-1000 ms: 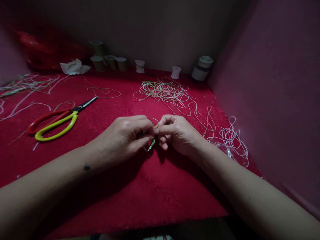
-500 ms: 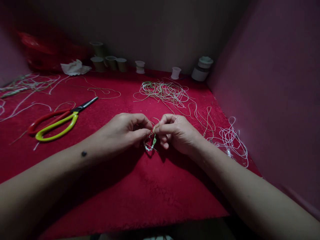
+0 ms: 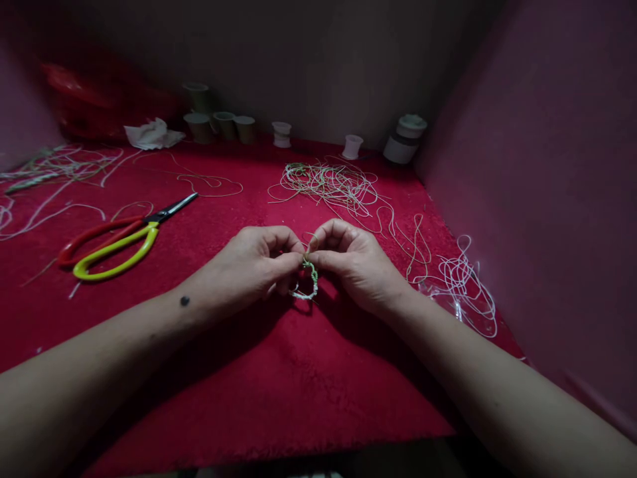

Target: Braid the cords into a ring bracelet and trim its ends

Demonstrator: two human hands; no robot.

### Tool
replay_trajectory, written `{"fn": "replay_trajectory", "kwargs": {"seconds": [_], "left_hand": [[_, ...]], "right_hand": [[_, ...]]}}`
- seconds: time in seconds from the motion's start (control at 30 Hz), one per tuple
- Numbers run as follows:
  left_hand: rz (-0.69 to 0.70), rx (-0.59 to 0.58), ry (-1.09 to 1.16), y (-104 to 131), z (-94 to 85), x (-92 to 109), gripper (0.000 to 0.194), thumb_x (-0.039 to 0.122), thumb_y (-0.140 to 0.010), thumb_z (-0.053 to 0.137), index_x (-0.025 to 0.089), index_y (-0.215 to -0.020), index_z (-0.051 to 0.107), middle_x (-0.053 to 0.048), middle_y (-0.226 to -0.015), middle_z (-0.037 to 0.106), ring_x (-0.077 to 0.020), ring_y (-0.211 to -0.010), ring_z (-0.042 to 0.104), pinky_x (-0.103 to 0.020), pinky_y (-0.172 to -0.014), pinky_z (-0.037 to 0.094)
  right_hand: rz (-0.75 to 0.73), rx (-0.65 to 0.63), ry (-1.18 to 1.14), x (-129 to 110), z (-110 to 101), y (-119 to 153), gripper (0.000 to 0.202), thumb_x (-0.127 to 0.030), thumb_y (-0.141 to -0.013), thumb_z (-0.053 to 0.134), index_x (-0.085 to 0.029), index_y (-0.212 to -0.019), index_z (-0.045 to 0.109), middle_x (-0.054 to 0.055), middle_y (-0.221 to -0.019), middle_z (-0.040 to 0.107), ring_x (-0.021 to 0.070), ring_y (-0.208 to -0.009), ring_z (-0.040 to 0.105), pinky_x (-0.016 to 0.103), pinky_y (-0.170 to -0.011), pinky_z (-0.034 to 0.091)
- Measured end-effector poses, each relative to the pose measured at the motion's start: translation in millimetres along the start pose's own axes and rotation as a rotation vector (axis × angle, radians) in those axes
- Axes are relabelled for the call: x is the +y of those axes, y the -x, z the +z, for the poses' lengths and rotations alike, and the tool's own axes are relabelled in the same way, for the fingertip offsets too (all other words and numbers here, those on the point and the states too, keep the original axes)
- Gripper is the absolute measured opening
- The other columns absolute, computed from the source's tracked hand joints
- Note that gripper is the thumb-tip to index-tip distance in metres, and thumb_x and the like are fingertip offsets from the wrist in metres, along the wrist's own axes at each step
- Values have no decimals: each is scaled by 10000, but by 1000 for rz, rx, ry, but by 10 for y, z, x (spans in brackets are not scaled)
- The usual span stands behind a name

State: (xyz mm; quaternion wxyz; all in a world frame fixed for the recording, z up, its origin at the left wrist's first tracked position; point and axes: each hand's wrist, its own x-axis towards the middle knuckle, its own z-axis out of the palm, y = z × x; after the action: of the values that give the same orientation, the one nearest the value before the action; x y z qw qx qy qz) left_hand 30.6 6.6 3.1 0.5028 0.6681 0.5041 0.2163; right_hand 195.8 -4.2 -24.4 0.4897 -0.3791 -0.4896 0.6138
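Note:
A small braided cord bracelet (image 3: 315,282), green on one side and white along the bottom, hangs as a loop between my two hands just above the red cloth. My left hand (image 3: 269,259) pinches its upper end between thumb and forefinger. Close against it, my right hand (image 3: 348,259) has thumb and forefinger pressed together at the same spot, on the bracelet's thin cord end. A thin strand pokes up between the fingertips. The exact knot there is covered by the fingers.
Scissors (image 3: 124,242) with red and yellow handles lie at left. A tangle of thin cords (image 3: 338,186) lies ahead, white cord (image 3: 465,285) at right, more strands (image 3: 54,169) far left. Several spools (image 3: 199,126), a crumpled tissue (image 3: 154,135) and a white-lidded container (image 3: 405,139) line the back.
My right hand's fingers have shifted, with the forefinger raised and curled more and the thumb lower. The bracelet loop has swung slightly right and shows more of its green side.

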Motion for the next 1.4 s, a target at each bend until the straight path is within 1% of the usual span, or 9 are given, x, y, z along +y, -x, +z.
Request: {"fn": "replay_trajectory", "kwargs": {"seconds": [0.13, 0.27, 0.37, 0.5, 0.7, 0.83, 0.97, 1.17, 1.4], "left_hand": [[26, 0, 15, -3, 11, -6, 87, 231, -816, 568, 178, -749, 555, 39, -464, 551, -84, -376, 469, -177, -379, 339], [39, 4, 129, 9, 32, -3, 67, 224, -830, 557, 186, -776, 544, 46, -474, 559, -98, -372, 509, -190, -384, 372], [25, -4, 184, 29, 41, 2, 97, 246, -835, 567, 177, -768, 565, 40, -477, 557, -90, -368, 499, -188, -379, 367], [-10, -36, 251, 38, 44, -6, 125, 246, -821, 592, 167, -725, 588, 33, -465, 549, -68, -351, 458, -175, -366, 347], [-41, -79, 288, 16, 20, -54, 153, 265, -822, 613, 170, -702, 614, 27, -455, 558, -61, -341, 448, -164, -352, 334], [-61, -68, 302, 16, 17, -49, 149, 246, -820, 603, 175, -689, 593, 26, -429, 558, -63, -320, 439, -159, -333, 320], [-66, -63, 339, 19, 27, -30, 136, 218, -817, 597, 171, -690, 582, 27, -425, 563, -64, -317, 454, -156, -340, 347], [-79, -145, 439, -7, 26, -53, 116, 202, -815, 600, 156, -716, 638, -3, -483, 620, -74, -345, 509, -154, -356, 394], [-132, -182, 496, -4, -4, -62, 181, 230, -815, 633, 153, -652, 644, 4, -427, 592, -63, -304, 484, -140, -332, 358]], "right_hand": [[-101, 30, 120, -10, 48, 22, 160, -90, -691, 624, -179, -775, 520, -40, -718, 557, 80, -648, 517, 226, -615, 435], [-260, 72, 284, 16, 62, 47, 166, -59, -729, 546, -200, -814, 523, -31, -766, 561, 94, -686, 531, 246, -655, 452], [-302, 78, 304, 29, 67, 65, 214, -50, -743, 514, -215, -877, 540, -21, -820, 582, 107, -743, 566, 253, -693, 471], [-295, 89, 297, 22, 80, 83, 239, -68, -749, 531, -226, -928, 547, -18, -828, 597, 114, -739, 578, 256, -678, 484], [-286, 106, 280, 22, 91, 106, 259, -79, -767, 562, -229, -978, 546, -15, -814, 609, 119, -713, 586, 262, -655, 492], [-262, 116, 251, 10, 98, 107, 252, -84, -762, 575, -233, -962, 545, -16, -794, 605, 124, -707, 585, 262, -638, 495], [-234, 133, 192, -12, 108, 100, 244, -90, -746, 600, -230, -937, 544, -18, -787, 591, 123, -715, 583, 259, -648, 495], [-217, 152, 180, -5, 120, 102, 254, -104, -752, 613, -236, -959, 548, -20, -789, 584, 117, -666, 567, 259, -608, 483], [-223, 146, 186, -19, 130, 116, 251, -102, -760, 615, -241, -959, 550, -16, -794, 591, 125, -690, 575, 260, -611, 486]]}}
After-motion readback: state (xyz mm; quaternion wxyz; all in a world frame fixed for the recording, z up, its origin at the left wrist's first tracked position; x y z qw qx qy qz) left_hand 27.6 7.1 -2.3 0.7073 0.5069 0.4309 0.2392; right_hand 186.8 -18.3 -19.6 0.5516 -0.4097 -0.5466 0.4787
